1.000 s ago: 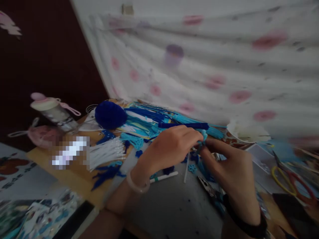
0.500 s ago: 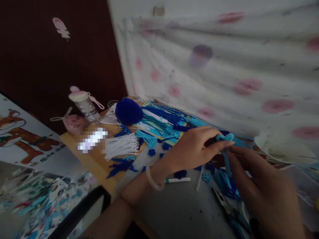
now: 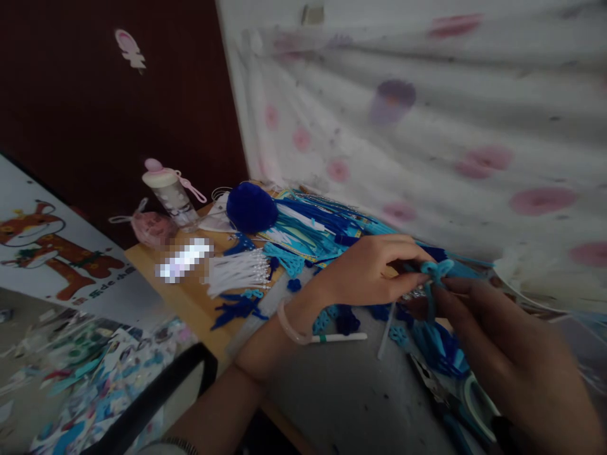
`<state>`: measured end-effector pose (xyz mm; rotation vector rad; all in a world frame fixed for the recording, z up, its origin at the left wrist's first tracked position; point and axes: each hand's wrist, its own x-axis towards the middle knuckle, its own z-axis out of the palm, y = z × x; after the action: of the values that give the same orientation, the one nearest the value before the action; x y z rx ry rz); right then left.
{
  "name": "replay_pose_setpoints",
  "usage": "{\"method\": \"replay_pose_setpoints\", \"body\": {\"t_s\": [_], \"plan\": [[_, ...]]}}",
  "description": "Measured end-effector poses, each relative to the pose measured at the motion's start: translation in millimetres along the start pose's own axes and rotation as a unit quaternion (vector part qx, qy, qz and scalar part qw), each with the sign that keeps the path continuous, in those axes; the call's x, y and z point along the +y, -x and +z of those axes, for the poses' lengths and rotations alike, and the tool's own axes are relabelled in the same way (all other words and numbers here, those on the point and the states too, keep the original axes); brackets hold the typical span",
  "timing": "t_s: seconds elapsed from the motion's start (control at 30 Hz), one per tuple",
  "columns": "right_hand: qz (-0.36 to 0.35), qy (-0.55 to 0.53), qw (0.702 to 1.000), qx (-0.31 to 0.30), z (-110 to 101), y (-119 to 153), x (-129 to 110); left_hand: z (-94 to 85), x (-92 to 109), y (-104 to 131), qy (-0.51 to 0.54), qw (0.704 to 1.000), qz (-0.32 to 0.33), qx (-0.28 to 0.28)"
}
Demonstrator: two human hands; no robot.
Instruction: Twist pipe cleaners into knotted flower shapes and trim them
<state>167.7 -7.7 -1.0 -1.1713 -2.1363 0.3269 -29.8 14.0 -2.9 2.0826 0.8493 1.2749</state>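
Left hand (image 3: 374, 268): thumb and finger pinched shut on the left side of a looped light-blue chenille stem (image 3: 443, 269); right hand (image 3: 512, 347) comes in from the right, fingertips closed at the neck under the loops. Stem sits between both sets of fingertips, neither hand clearly nearer, loops up top, tail hanging, long axis roughly upright. Pliers (image 3: 434, 385) lie below on the grey mat (image 3: 341, 392), apart from the stem.
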Motion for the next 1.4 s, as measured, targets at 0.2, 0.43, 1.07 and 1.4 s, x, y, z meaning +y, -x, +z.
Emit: {"method": "replay_pose_setpoints", "body": {"t_s": [0.2, 0.43, 1.07, 1.4], "plan": [[-0.006, -0.021, 0.999, -0.032, 1, -3, -8, -3.2, 2, 5, 0.058, 0.998, -0.037, -0.010], [-0.017, -0.057, 0.996, -0.059, -1, -6, -12, -3.0, -5, 2, 0.177, 0.979, -0.090, -0.045], [-0.005, -0.099, 0.992, -0.082, -8, -1, -9, 13.3, 7, 3, 0.138, 0.982, -0.127, 0.004], [0.044, -0.201, 0.973, -0.102, -6, 4, -2, 22.7, 8, 5, 0.040, 0.994, -0.091, 0.051]]}}
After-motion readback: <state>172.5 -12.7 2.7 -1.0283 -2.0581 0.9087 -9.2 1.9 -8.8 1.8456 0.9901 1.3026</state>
